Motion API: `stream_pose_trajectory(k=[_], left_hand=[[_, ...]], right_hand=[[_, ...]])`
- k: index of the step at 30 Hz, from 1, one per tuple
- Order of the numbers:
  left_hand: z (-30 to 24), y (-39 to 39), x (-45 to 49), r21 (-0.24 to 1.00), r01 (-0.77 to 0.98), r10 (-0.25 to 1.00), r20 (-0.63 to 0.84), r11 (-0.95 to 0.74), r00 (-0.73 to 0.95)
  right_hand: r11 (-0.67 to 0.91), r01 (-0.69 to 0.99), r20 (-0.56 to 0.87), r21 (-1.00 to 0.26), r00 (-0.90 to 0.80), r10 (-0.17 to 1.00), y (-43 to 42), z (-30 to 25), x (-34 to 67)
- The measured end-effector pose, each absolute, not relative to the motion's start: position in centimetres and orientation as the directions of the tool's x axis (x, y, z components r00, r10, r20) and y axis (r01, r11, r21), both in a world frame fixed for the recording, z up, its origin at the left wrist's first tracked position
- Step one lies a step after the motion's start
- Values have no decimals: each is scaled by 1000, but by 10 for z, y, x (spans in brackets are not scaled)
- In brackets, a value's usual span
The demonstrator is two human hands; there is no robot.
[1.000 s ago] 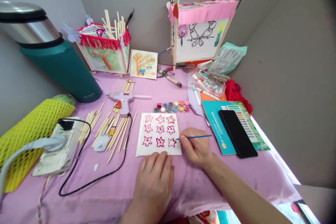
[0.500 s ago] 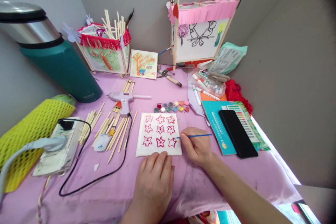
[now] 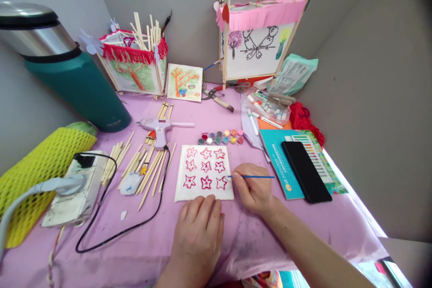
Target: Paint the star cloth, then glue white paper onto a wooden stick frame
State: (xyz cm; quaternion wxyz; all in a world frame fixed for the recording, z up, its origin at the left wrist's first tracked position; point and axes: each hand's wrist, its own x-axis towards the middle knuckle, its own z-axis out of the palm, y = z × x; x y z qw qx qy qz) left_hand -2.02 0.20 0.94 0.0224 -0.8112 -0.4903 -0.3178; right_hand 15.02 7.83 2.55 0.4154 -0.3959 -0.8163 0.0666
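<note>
A white square panel (image 3: 212, 194) lies on the pink cloth, bearing rows of star outlines in dark red. My right hand (image 3: 254, 189) pinches a thin blue paintbrush (image 3: 258, 177) at the panel's right side. The brush tip is at the star (image 3: 221, 183) in the lower right corner. Flat on the panel's near edge rest the fingertips of my left hand (image 3: 200, 227), stretched out and holding nothing. Just beyond the panel sit two rows of small paint pots (image 3: 219, 137) in various colours.
Left are a glue gun (image 3: 160, 128) with a black cord, wooden sticks (image 3: 153, 171), a power strip (image 3: 76, 193) and a teal bottle (image 3: 77, 81). A phone (image 3: 306, 171) lies on a booklet (image 3: 278, 162) at right. Two decorated stick-framed boxes, pliers (image 3: 214, 94) and markers stand or lie behind.
The blue paintbrush has tilted slightly, its back end dropping a little. Both hands stay almost where they were.
</note>
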Motion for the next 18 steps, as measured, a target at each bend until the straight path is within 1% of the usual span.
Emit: stream_pose_trajectory(k=[5,11,18], left_hand=[[9,2,-20,274,813,782,541,-513,311],[9,2,-19,275,811,782,537,-516,316],[9,2,-20,271,812,783,532,-517,321]], right_hand=[[675,604,645,-423,-323,693,76,27,152],[695,584,649,-420,-342,680,77,26,151],[704,570,617,-423,-388,685,78,27,150]])
